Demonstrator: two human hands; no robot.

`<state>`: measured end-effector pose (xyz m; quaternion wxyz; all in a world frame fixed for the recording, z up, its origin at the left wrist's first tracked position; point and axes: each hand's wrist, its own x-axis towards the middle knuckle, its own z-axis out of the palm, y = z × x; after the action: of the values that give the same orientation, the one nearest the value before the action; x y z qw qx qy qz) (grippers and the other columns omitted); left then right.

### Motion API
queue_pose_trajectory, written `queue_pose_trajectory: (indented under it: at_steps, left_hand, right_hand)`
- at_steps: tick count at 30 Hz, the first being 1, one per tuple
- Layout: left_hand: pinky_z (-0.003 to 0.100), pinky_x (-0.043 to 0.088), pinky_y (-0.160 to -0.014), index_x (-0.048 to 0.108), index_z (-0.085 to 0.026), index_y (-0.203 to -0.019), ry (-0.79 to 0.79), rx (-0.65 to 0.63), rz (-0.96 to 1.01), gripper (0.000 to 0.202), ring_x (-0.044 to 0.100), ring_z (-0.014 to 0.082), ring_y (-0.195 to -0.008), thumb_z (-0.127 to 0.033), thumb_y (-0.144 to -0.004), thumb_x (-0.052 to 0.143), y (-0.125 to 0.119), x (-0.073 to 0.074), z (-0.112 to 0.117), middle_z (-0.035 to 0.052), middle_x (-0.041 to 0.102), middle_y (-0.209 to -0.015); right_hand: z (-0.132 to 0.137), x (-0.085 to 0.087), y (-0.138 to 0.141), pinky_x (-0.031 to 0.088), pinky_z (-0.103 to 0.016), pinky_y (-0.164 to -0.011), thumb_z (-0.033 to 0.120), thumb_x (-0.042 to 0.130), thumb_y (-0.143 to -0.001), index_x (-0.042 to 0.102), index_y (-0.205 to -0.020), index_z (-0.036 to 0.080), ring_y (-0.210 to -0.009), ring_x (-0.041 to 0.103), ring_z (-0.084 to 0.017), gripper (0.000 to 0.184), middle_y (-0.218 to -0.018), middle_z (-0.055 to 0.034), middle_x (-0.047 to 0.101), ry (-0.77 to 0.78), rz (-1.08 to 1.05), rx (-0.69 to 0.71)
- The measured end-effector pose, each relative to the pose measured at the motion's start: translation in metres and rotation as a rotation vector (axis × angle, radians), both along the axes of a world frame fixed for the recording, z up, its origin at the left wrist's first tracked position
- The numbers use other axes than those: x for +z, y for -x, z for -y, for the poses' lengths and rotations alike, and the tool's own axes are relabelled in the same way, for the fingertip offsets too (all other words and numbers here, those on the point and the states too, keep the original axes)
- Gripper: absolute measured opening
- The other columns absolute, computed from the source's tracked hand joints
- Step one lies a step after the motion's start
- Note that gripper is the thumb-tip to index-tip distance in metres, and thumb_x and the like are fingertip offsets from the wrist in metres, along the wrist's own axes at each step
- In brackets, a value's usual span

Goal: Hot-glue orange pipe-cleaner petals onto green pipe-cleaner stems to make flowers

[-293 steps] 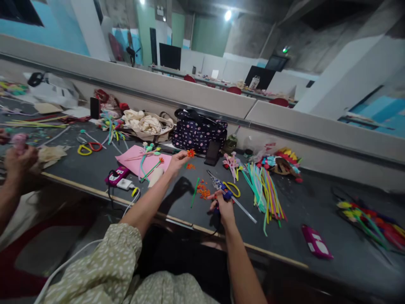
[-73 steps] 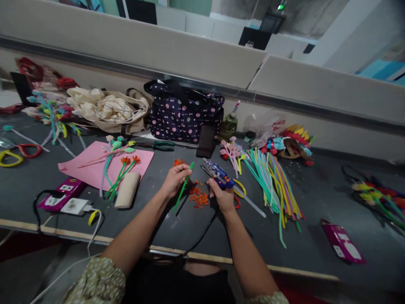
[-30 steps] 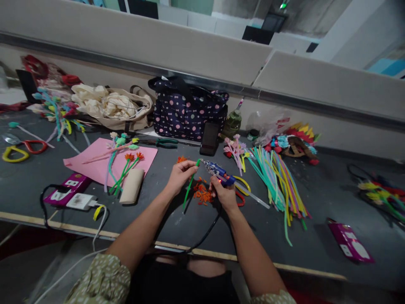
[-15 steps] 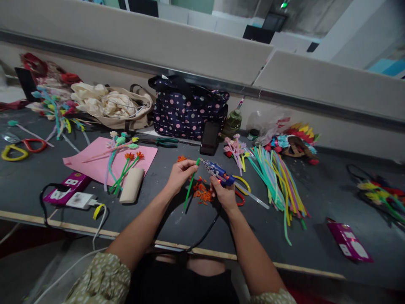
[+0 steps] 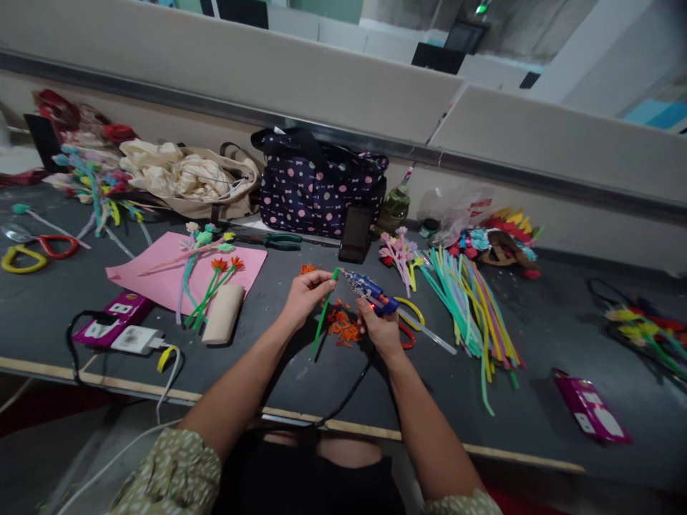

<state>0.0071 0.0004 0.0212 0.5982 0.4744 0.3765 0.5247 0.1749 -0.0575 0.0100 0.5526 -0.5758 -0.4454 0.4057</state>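
Fingers of the left hand point(image 5: 303, 295) pinch tight on a green stick point(image 5: 323, 315). The right hand point(image 5: 380, 330) grips a blue glue gun point(image 5: 370, 291), its tip touching the stick's top beside the left fingers.

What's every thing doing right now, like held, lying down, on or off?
Left hand, shut on the green stem.
Right hand, shut on the glue gun.
Glue gun, nozzle at the stem's top end.
Phone, screen dark, by the spotted bag.
Orange bits, loose between the hands.
Pliers, lying flat.
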Motion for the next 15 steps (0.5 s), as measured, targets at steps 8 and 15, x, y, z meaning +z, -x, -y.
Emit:
queue_pose_trajectory:
  at_steps: [8,15]
  left_hand:
    - [0.022,0.037,-0.048,0.074,-0.015,-0.084,-0.003,0.003,-0.004,0.034,0.047,0.0082,-0.051,-0.044,-0.067,0.083,0.0003,0.0011,0.0002,-0.0006,0.060,-0.064]
    - [0.022,0.038,-0.048,0.074,-0.016,-0.083,-0.022,0.006,-0.009,0.033,0.047,0.0084,-0.050,-0.044,-0.068,0.082,0.0005,-0.0003,-0.0009,-0.0005,0.061,-0.064]
  right_hand:
    - [0.0008,-0.0018,0.0000,0.039,-0.023,-0.035,0.066,0.074,-0.069,0.060,-0.059,0.020,-0.034,0.046,-0.010,0.049,-0.042,0.0026,0.053,0.004,0.021,-0.003]
    - [0.0003,-0.0023,-0.0003,0.038,-0.023,-0.035,0.065,0.074,-0.069,0.060,-0.060,0.021,-0.034,0.046,-0.010,0.048,-0.043,0.0030,0.053,0.008,0.019,0.002]
